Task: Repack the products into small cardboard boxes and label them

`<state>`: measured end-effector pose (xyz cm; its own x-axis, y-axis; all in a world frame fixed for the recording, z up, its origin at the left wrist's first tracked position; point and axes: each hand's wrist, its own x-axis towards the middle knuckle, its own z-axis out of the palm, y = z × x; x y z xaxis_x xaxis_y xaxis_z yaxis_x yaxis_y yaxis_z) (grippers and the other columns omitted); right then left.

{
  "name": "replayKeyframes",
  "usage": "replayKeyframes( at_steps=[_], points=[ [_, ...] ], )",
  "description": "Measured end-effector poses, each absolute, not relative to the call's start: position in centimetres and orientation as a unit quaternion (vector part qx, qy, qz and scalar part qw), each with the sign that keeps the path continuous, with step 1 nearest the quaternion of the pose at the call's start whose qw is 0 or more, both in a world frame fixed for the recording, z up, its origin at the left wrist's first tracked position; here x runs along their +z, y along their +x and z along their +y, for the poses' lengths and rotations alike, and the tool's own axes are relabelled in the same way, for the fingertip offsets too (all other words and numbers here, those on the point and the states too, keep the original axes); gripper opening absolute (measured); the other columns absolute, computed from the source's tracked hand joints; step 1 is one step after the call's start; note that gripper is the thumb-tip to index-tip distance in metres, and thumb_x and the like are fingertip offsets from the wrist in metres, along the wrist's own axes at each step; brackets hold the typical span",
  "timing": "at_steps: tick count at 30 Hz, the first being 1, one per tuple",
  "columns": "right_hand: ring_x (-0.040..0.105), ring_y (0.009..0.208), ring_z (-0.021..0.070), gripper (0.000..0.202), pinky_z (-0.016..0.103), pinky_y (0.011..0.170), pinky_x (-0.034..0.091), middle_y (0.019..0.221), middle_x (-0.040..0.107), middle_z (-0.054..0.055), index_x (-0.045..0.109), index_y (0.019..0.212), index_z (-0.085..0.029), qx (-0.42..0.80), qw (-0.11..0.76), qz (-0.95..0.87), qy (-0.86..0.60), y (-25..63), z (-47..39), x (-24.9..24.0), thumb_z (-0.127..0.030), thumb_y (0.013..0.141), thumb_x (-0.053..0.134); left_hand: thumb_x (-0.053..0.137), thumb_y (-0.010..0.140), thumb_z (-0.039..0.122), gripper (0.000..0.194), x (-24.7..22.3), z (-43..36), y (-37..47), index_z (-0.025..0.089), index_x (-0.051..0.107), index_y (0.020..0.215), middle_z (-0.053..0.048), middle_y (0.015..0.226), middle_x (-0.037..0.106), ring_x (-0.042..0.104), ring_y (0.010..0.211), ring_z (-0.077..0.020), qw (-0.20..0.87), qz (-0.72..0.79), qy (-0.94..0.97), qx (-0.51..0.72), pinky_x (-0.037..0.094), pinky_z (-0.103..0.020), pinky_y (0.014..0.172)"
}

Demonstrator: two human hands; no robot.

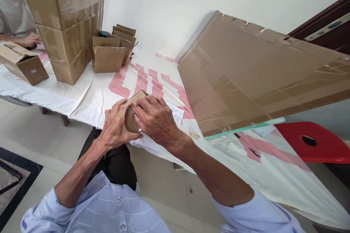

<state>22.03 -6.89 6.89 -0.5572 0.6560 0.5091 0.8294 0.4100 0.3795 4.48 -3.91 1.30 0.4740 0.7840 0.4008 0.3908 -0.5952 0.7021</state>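
Observation:
A small brown cardboard box [131,121] is at the table's front edge, between my two hands. My left hand [115,125] wraps round its left side, thumb along the bottom edge. Over the box's right side lies my right hand [154,118], its fingers curled; a tiny shiny bit shows at the fingertips, too small to make out. A printed paper sheet [176,113] lies just beyond my right hand on the white and pink cloth [93,96].
Tall taped cartons [73,36] and several open small boxes [108,58] stand at the back left. A closed box [30,67] is near another person's hand [32,40]. A large cardboard panel [246,76] leans at right, by a red stool [314,142].

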Motion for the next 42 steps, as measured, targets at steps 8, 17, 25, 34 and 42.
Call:
replayKeyframes(
  at_steps=[8, 17, 25, 34, 42],
  points=[
    [0.054, 0.097, 0.0278, 0.025, 0.042, 0.089, 0.039, 0.090, 0.070, 0.010, 0.076, 0.093, -0.018, -0.325, 0.150, -0.819, -0.449, 21.87, -6.97, 6.46, -0.010, 0.102, 0.055, 0.099, 0.058, 0.029, 0.102, 1.48, -4.21, 4.59, 0.024, 0.049, 0.147, -0.022, 0.163, 0.050, 0.045, 0.156, -0.0428, 0.271, 0.365, 0.812, 0.366, 0.043, -0.059, 0.115],
    [0.053, 0.097, 0.0279, 0.024, 0.042, 0.090, 0.039, 0.089, 0.069, 0.011, 0.075, 0.092, -0.018, -0.330, 0.148, -0.819, -0.445, 21.92, -6.80, 6.35, -0.011, 0.102, 0.054, 0.097, 0.061, 0.030, 0.100, 1.88, -4.43, 4.45, 0.025, 0.049, 0.148, -0.021, 0.164, 0.048, 0.044, 0.156, -0.0437, 0.276, 0.369, 0.814, 0.353, 0.044, -0.059, 0.115],
    [0.053, 0.099, 0.0287, 0.020, 0.042, 0.091, 0.038, 0.093, 0.070, 0.011, 0.074, 0.093, -0.018, -0.306, 0.156, -0.826, -0.448, 22.00, -6.79, 6.27, -0.010, 0.099, 0.057, 0.097, 0.060, 0.029, 0.099, 1.87, -4.49, 4.54, 0.024, 0.049, 0.147, -0.022, 0.164, 0.049, 0.045, 0.155, -0.0431, 0.278, 0.370, 0.811, 0.357, 0.043, -0.060, 0.115],
    [0.055, 0.104, 0.0299, 0.018, 0.044, 0.093, 0.040, 0.100, 0.071, 0.012, 0.075, 0.098, -0.017, -0.268, 0.168, -0.828, -0.463, 22.17, -6.92, 6.09, -0.011, 0.099, 0.058, 0.096, 0.060, 0.029, 0.099, 1.57, -4.48, 4.75, 0.025, 0.049, 0.147, -0.021, 0.163, 0.049, 0.046, 0.154, -0.0432, 0.267, 0.375, 0.810, 0.363, 0.043, -0.060, 0.115],
    [0.055, 0.102, 0.0288, 0.017, 0.042, 0.092, 0.040, 0.100, 0.074, 0.012, 0.073, 0.094, -0.017, -0.311, 0.173, -0.817, -0.453, 22.16, -7.18, 6.02, -0.009, 0.098, 0.058, 0.096, 0.060, 0.031, 0.098, 1.70, -4.63, 4.95, 0.025, 0.050, 0.147, -0.021, 0.162, 0.051, 0.047, 0.154, -0.0425, 0.261, 0.374, 0.812, 0.363, 0.044, -0.059, 0.115]
  ],
)
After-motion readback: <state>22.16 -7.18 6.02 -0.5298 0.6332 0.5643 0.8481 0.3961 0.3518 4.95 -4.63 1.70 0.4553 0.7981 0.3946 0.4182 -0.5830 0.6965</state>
